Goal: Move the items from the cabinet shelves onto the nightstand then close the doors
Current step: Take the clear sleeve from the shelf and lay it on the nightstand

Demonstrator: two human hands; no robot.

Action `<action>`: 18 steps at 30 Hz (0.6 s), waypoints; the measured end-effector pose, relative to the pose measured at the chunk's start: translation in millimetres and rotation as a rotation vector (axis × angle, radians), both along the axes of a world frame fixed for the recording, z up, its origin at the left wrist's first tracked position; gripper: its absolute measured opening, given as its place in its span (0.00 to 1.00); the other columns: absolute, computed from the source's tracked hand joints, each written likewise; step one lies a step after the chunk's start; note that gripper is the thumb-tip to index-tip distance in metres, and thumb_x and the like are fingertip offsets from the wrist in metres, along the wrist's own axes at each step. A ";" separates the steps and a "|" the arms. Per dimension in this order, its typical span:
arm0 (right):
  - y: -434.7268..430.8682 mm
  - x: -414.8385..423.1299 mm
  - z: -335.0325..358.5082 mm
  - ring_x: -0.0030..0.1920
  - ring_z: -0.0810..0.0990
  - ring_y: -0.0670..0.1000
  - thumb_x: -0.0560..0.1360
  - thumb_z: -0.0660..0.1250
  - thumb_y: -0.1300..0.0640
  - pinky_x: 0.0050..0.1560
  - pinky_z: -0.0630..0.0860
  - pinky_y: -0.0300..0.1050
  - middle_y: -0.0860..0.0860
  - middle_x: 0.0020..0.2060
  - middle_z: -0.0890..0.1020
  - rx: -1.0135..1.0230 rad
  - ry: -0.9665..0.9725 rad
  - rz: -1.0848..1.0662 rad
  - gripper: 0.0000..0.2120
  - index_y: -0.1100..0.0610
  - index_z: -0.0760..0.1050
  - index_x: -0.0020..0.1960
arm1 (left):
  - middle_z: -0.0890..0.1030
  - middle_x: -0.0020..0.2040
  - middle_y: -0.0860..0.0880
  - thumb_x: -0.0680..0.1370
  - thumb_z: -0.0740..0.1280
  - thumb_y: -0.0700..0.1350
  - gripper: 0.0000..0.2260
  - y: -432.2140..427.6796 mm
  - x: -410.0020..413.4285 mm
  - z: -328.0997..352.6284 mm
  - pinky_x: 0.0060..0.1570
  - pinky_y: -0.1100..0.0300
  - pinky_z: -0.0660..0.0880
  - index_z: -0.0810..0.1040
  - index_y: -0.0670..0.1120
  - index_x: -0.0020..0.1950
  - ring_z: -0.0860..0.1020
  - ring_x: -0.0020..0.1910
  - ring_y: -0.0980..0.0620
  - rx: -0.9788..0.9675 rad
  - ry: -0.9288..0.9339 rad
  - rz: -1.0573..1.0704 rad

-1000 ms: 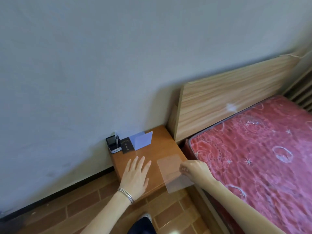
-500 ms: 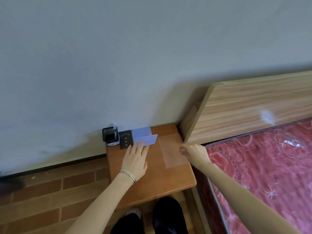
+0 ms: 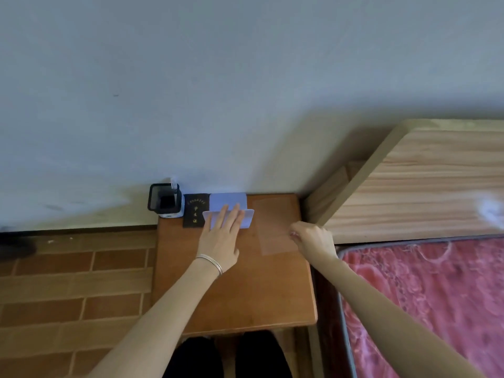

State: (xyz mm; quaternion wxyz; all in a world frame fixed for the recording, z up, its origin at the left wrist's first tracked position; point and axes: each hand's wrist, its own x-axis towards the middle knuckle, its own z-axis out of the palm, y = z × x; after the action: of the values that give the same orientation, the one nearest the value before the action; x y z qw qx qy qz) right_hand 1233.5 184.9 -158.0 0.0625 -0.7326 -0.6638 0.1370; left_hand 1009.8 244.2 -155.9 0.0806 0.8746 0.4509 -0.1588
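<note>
1. The left hand (image 3: 221,241) rests flat, fingers straight, on the blue folder (image 3: 227,201) at the back of the nightstand (image 3: 259,296)
2. The right hand (image 3: 313,240) pinches the clear sheet (image 3: 272,225) lying beside the folder

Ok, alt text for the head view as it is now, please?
A person's left hand lies flat on a pale blue folded card while the right hand pinches a translucent plastic sheet, both on an orange-brown wooden nightstand. A black mesh pen holder and a dark booklet with gold lettering sit at its far left corner.
</note>
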 end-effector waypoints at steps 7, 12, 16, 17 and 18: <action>5.8 8.3 -21.9 0.38 0.80 0.59 0.69 0.70 0.60 0.33 0.73 0.47 0.51 0.38 0.82 -0.075 0.030 0.022 0.02 0.55 0.78 0.41 | 0.42 0.77 0.48 0.77 0.61 0.51 0.38 -10.0 -6.1 -3.3 0.72 0.44 0.51 0.39 0.46 0.76 0.41 0.75 0.46 -0.016 -0.033 -0.002; 4.9 5.6 -28.3 0.47 0.79 0.53 0.75 0.64 0.55 0.40 0.70 0.44 0.48 0.47 0.81 -0.240 -0.007 0.027 0.05 0.51 0.78 0.48 | 0.43 0.77 0.48 0.76 0.62 0.51 0.38 -6.9 -3.5 -2.1 0.72 0.43 0.50 0.42 0.47 0.76 0.42 0.75 0.46 -0.013 -0.048 0.017; -13.8 -6.2 -31.9 0.47 0.79 0.52 0.76 0.63 0.54 0.40 0.70 0.43 0.47 0.48 0.82 -0.285 0.027 -0.005 0.06 0.49 0.78 0.49 | 0.59 0.75 0.45 0.67 0.72 0.46 0.38 -18.5 -5.6 -3.3 0.68 0.41 0.60 0.62 0.43 0.74 0.56 0.74 0.43 0.097 -0.210 -0.022; -20.9 -11.8 -32.4 0.47 0.79 0.52 0.76 0.63 0.54 0.41 0.71 0.43 0.46 0.48 0.82 -0.297 0.045 -0.009 0.07 0.49 0.79 0.49 | 0.64 0.73 0.44 0.65 0.74 0.45 0.36 -24.9 -6.2 -5.8 0.66 0.40 0.63 0.66 0.42 0.71 0.59 0.73 0.42 0.114 -0.264 -0.041; -28.4 -18.2 -32.9 0.48 0.79 0.52 0.75 0.62 0.54 0.41 0.72 0.43 0.45 0.48 0.82 -0.313 0.066 -0.014 0.07 0.49 0.79 0.49 | 0.67 0.72 0.44 0.64 0.74 0.44 0.35 -32.4 -6.4 -7.9 0.66 0.40 0.64 0.69 0.42 0.69 0.61 0.72 0.43 0.112 -0.298 -0.063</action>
State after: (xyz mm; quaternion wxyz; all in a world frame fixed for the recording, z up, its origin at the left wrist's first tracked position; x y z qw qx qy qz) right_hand 1215.3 156.5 -190.8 -0.0295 -0.7332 -0.6267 0.2623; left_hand 1003.4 211.8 -163.8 0.0926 0.9054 0.4143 -0.0042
